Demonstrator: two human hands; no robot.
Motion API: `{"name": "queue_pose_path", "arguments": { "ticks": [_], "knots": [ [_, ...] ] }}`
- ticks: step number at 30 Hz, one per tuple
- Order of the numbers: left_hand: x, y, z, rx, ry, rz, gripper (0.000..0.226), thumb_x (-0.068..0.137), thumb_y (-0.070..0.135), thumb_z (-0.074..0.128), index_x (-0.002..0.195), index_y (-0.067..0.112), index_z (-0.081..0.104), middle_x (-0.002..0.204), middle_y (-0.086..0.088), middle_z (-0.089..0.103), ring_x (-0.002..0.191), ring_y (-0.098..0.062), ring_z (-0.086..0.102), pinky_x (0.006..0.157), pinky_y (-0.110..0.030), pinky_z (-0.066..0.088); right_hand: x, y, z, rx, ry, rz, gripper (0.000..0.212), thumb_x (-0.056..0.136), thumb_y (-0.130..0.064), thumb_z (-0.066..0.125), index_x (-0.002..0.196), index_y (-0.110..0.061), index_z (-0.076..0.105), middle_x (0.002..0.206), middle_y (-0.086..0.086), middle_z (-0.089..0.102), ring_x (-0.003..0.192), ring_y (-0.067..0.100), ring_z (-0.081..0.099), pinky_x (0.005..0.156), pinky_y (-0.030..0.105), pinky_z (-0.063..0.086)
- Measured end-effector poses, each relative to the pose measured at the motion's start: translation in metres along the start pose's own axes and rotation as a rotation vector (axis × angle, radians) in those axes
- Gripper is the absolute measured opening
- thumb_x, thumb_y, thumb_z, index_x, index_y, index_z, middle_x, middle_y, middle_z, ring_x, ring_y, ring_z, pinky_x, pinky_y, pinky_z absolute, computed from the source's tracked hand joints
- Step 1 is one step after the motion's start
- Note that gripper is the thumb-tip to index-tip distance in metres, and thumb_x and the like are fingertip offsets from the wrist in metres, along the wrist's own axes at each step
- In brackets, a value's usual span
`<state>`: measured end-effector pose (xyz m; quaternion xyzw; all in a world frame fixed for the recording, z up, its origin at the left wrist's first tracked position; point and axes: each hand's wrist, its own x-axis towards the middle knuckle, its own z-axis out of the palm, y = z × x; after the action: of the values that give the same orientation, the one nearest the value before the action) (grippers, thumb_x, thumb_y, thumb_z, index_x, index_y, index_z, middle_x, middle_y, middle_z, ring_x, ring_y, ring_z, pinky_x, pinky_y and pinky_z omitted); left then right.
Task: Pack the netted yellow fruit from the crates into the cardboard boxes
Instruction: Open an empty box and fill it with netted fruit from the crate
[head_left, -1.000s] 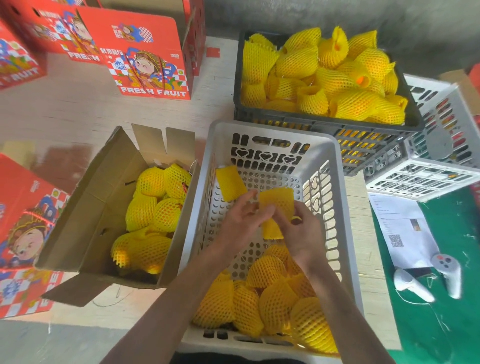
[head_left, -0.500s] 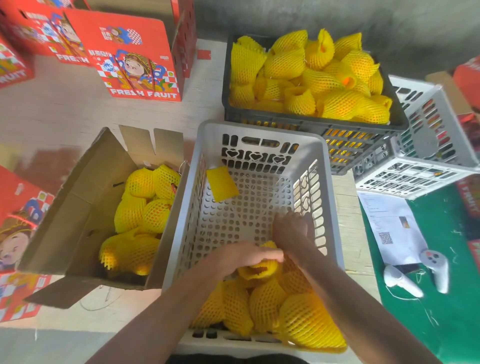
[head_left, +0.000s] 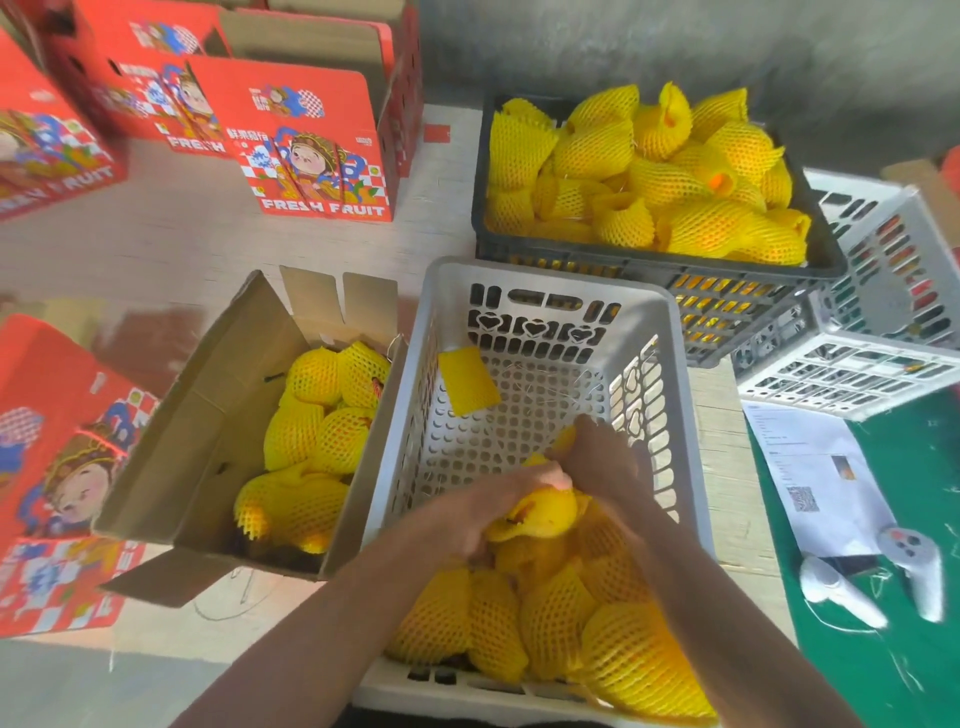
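Both forearms run off the lower edge of the frame, and the near rim of the white crate is cut off there too. The left hand and right hand meet low in the middle of the frame over one yellow fruit; motion blur and the overlapping hands hide the fingertips. The left grip is clenched around this fruit, and the right grip pinches the yellow foam at its top, though how much netting covers it is hard to make out. Beneath them, netted fruit piles in the near half of the white crate, each piece a plump oval in yellow foam mesh with diamond holes. A flat empty net sleeve leans on the crate's left inner wall. To the left, an open cardboard box holds more netted fruit, its lower pieces lost in shadow. In the upper right, a dark crate is heaped with the same fruit, some nets flaring open. Red printed boxes stand in the upper left of the worktop, partly cropped. At lower right lie a sheet of paper and two white controllers, their details blurred.
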<state>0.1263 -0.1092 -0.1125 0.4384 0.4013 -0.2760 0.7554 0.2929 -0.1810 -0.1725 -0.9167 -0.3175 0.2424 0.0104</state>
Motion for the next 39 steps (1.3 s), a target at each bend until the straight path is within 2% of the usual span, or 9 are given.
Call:
{"name": "queue_pose_path", "arguments": {
  "ticks": [5,8,12,15,20,27,30,35,39],
  "knots": [
    [-0.095,0.024,-0.030,-0.284,0.127,0.489,0.043,0.065,0.051,0.082,0.101,0.027,0.081,0.113,-0.009,0.075,0.102,-0.028,0.073,0.089,-0.043,0.058,0.003,-0.001,-0.001,0.140,0.054,0.012,0.061,0.080,-0.061,0.060,0.116,-0.013,0.059,0.107,0.008,0.067,0.098,0.030,0.066,0.077,0.039,0.055],
    [-0.154,0.037,-0.059,-0.060,0.524,0.729,0.073,0.055,0.075,0.083,0.116,0.035,0.074,0.123,0.001,0.073,0.111,-0.022,0.071,0.100,-0.048,0.053,0.005,0.000,0.011,0.133,0.043,-0.021,0.054,0.088,-0.057,0.068,0.118,-0.014,0.056,0.108,0.006,0.065,0.093,0.025,0.063,0.075,0.037,0.054],
    [-0.160,0.049,-0.105,0.396,1.197,0.601,0.094,0.051,0.084,0.068,0.132,0.036,0.061,0.149,0.010,0.035,0.141,-0.022,0.038,0.110,-0.051,0.043,0.008,-0.005,0.019,0.194,0.028,-0.039,0.055,0.083,-0.057,0.073,0.116,-0.016,0.057,0.104,0.002,0.064,0.092,0.022,0.060,0.072,0.034,0.049],
    [-0.127,0.047,-0.134,0.520,1.214,0.473,0.101,0.057,0.073,0.070,0.146,0.028,0.051,0.159,0.005,0.022,0.149,-0.027,0.014,0.115,-0.054,0.037,0.010,-0.003,0.025,0.221,0.006,-0.049,0.060,0.080,-0.061,0.076,0.121,-0.020,0.059,0.114,0.004,0.067,0.094,0.023,0.059,0.073,0.032,0.044],
    [-0.075,0.024,-0.163,1.016,1.292,0.298,0.085,0.066,0.079,0.063,0.136,0.031,0.055,0.156,-0.004,0.018,0.132,-0.039,0.021,0.107,-0.057,0.038,0.012,0.000,0.030,0.201,0.003,-0.040,0.060,0.079,-0.062,0.076,0.119,-0.021,0.060,0.114,0.004,0.069,0.090,0.019,0.057,0.073,0.032,0.046],
    [-0.073,0.018,-0.168,0.939,1.108,0.310,0.114,0.071,0.057,0.082,0.156,0.037,0.009,0.166,0.007,-0.025,0.153,-0.041,-0.014,0.121,-0.066,0.010,0.007,-0.007,0.018,0.225,0.001,-0.081,0.076,0.080,-0.058,0.078,0.141,-0.020,0.053,0.135,0.008,0.064,0.116,0.030,0.064,0.092,0.043,0.056],
    [-0.086,0.015,-0.157,0.870,1.047,0.373,0.114,0.072,0.041,0.087,0.159,0.036,0.013,0.168,0.005,-0.022,0.154,-0.028,-0.024,0.123,-0.060,-0.002,-0.004,-0.021,-0.010,0.482,-0.017,-0.159,0.071,0.081,-0.058,0.080,0.141,-0.034,0.050,0.123,-0.009,0.063,0.088,0.016,0.074,0.069,0.033,0.063],
    [-0.099,0.015,-0.088,0.172,0.862,1.068,0.043,0.087,0.036,0.077,0.127,0.028,0.063,0.131,0.007,0.063,0.126,-0.007,0.056,0.105,-0.024,0.047,-0.047,-0.070,-0.057,1.034,0.096,-0.373,0.067,0.078,-0.073,0.074,0.133,-0.038,0.059,0.114,-0.004,0.070,0.084,0.004,0.074,0.061,0.021,0.060],
    [-0.094,0.017,-0.046,-0.448,0.128,0.831,0.054,0.094,0.048,0.070,0.139,0.021,0.058,0.139,-0.009,0.063,0.124,-0.026,0.064,0.102,-0.051,0.053,-0.077,-0.106,-0.084,0.905,0.179,-0.626,0.057,0.094,-0.075,0.048,0.135,-0.036,0.057,0.095,-0.012,0.071,0.079,0.001,0.071,0.060,0.017,0.056]
  ]
}}
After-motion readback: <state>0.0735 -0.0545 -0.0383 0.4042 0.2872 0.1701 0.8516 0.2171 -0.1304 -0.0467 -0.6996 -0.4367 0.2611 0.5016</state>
